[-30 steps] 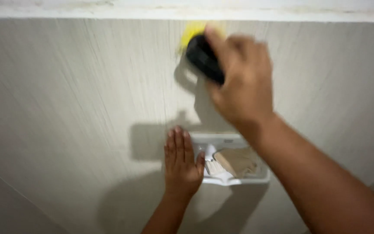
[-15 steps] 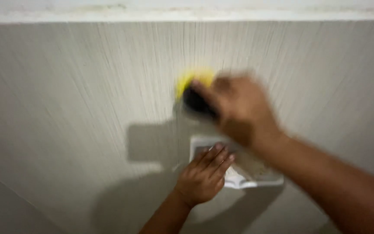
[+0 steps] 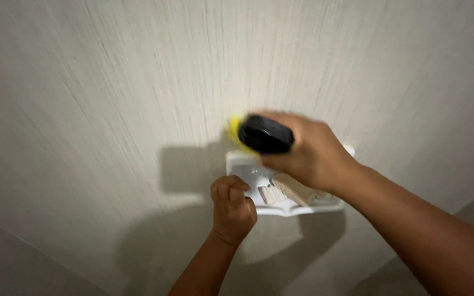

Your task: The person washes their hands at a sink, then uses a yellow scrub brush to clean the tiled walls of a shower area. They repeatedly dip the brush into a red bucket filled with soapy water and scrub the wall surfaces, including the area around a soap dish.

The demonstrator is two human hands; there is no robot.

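Head view: right hand (image 3: 314,159) clenched on black-and-yellow scrubber (image 3: 263,133), pressed to striped wall (image 3: 111,109) just above white soap shelf (image 3: 294,207); left hand (image 3: 232,207) curled, gripping shelf's left front edge, apparently steadying it.

Two hands at a wall-mounted soap dish

The right hand (image 3: 308,156) grips a black-and-yellow scrubber (image 3: 263,134) against the streaked wall (image 3: 111,98); the left hand (image 3: 232,209), curled, touches the white dish (image 3: 281,205) at its left edge.
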